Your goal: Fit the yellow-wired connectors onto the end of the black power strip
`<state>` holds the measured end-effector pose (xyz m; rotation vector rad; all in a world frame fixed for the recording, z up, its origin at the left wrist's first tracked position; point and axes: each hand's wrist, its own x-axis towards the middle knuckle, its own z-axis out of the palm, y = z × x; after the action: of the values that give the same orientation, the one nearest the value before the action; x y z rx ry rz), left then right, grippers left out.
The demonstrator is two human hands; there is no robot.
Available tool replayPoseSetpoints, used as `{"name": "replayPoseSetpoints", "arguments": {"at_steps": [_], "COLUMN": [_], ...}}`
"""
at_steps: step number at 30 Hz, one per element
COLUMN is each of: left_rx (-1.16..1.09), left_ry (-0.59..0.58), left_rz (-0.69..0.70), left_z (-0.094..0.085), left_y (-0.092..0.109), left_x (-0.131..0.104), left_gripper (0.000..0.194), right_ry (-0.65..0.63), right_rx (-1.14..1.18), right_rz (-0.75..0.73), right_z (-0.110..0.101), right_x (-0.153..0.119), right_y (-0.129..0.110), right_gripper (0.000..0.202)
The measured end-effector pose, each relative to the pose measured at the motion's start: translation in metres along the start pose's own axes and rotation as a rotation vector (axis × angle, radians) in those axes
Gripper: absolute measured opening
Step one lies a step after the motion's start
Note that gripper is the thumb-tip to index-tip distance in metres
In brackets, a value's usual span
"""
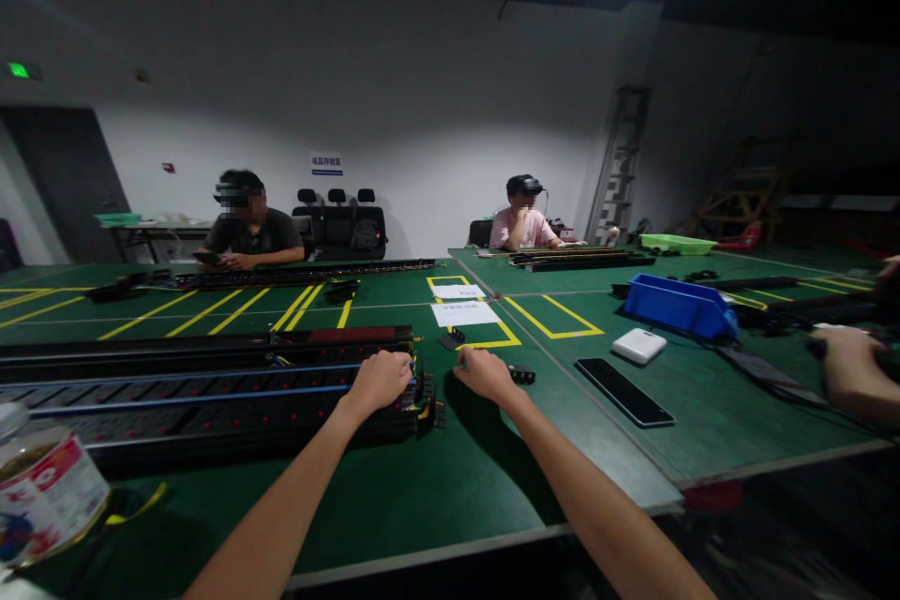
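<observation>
My left hand is closed at the right end of the long black slotted strips, which have red dots and blue lines along them. Its fingertips are partly hidden, so what they grip is unclear. To the right, my right hand is held low over the green table with its fingers curled together; whatever they pinch does not show. A small black part lies just beside that hand, and another black piece is a little beyond it. Dark fittings with yellow bits stick out at the strips' end.
A jar stands at the front left. On the right lie a phone, a white box and a blue bin. Paper labels lie ahead. Two people sit across the table; another person's hand is at the far right.
</observation>
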<state>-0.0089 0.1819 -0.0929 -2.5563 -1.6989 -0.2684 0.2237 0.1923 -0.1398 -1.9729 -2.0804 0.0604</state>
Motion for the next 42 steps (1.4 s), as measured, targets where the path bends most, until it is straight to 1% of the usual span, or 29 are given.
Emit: {"name": "replayPoseSetpoints", "arguments": {"at_steps": [7, 16, 23, 35, 42], "left_rx": [-0.012, -0.006, -0.003, 0.004, 0.015], "left_ry": [0.006, 0.019, 0.037, 0.029, 0.046], "left_rz": [0.011, 0.027, 0.049, 0.030, 0.044], "left_z": [-0.0004, 0.0015, 0.0056, 0.0050, 0.0090], "left_y": [0.0001, -0.0013, -0.0042, -0.0025, -0.0050], "left_x": [-0.0008, -0.0001, 0.0016, 0.0015, 0.0035], "left_gripper": [0.028, 0.028, 0.028, 0.030, 0.029], "right_ry": [-0.025, -0.040, -0.066, -0.082, -0.082], "right_rx": [-0.010, -0.011, -0.027, -0.034, -0.035], "right_rz": [-0.022, -0.051, -0.051, -0.071, -0.082], "right_z": [0.0037, 0.0008, 0.0027, 0.0039, 0.0029], "right_x": [-0.0013, -0.0031, -0.0020, -0.0005, -0.0014], "right_y": [-0.0014, -0.0035, -0.0027, -0.0011, -0.0011], "right_gripper": [0.032, 0.031, 0.029, 0.030, 0.031]}}
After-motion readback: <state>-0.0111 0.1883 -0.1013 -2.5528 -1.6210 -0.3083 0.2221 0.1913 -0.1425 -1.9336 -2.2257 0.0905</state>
